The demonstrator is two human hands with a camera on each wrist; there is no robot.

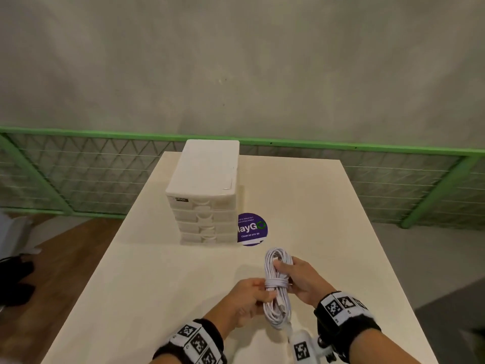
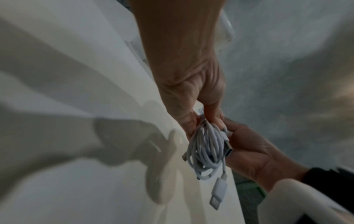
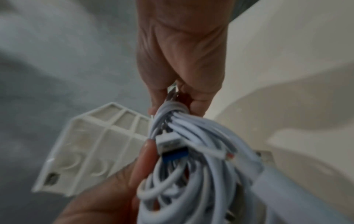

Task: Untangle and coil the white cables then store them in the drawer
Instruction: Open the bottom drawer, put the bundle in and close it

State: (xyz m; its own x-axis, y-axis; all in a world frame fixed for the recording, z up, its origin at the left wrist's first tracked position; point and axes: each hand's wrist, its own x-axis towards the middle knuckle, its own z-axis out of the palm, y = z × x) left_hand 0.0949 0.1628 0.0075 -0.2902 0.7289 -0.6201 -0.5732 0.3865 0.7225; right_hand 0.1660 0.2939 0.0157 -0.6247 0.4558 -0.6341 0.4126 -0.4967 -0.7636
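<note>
A white cable bundle, coiled into a long loop and wrapped round its middle, is held above the table's near part. My left hand pinches it at the wrapped waist from the left. From the right, my right hand grips the upper loop. In the left wrist view the cable coil hangs below the left hand, with a white plug dangling. The right wrist view shows the cable and a blue-tongued USB plug. The white drawer unit stands farther back, its drawers pushed in.
The cream table holds a round purple sticker to the right of the drawer unit. A green-framed mesh fence runs behind the table. Wooden floor and dark objects lie off the left edge.
</note>
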